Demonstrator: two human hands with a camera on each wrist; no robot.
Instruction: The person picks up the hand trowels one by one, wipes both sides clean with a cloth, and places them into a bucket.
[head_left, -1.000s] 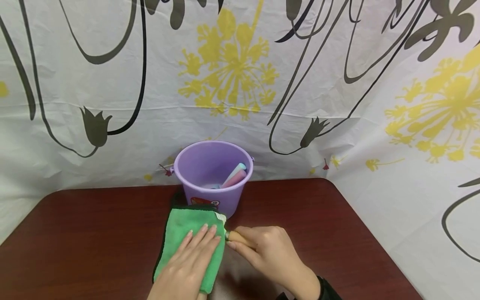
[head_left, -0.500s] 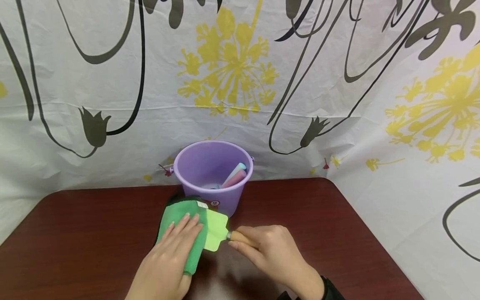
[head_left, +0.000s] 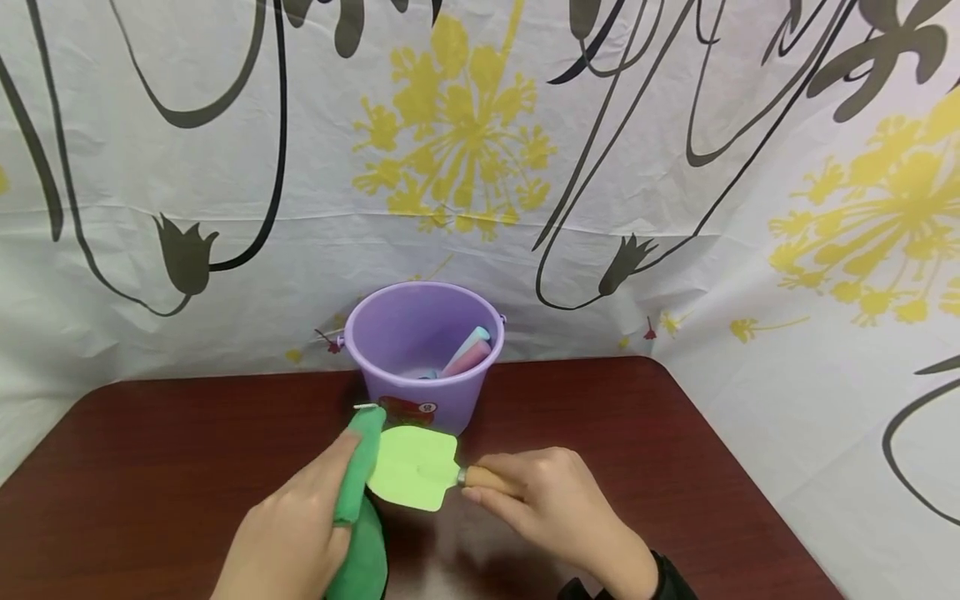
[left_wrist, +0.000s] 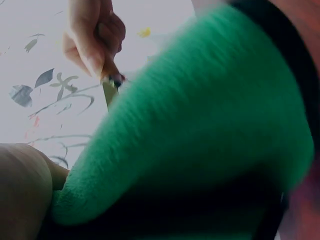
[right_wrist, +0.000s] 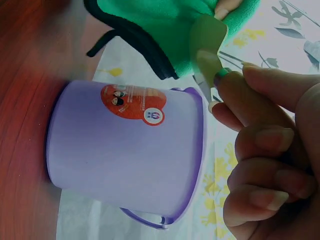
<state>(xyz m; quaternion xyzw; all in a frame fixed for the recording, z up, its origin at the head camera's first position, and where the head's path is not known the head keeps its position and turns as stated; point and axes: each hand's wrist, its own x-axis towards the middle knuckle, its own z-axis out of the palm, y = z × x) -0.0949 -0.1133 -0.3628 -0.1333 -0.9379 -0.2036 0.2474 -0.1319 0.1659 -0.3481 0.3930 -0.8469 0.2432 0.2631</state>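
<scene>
My right hand (head_left: 543, 500) grips the wooden handle of a small yellow-green garden trowel (head_left: 415, 467), its blade pointing left, in front of the bucket. Folded in my left hand (head_left: 288, 517) is a green cloth (head_left: 365, 554) with dark edging, held right at the blade's left end. The cloth hangs down below that hand and fills most of the left wrist view. In the right wrist view the cloth (right_wrist: 155, 25) lies behind the blade (right_wrist: 207, 47), and part of a left finger shows at its edge. The left fingertips are mostly hidden in the head view.
A purple bucket (head_left: 442, 400) stands at the back of the dark red-brown table (head_left: 187, 467), just beyond the trowel. Inside it lean a pale blue and a pink handle (head_left: 471, 357). A patterned white sheet (head_left: 315, 167) hangs behind the table and along its right side.
The left hand and cloth have slid left off the trowel, baring its blade. The left fingers, flat on the cloth before, now fold it in a grip. The right hand has barely moved.
</scene>
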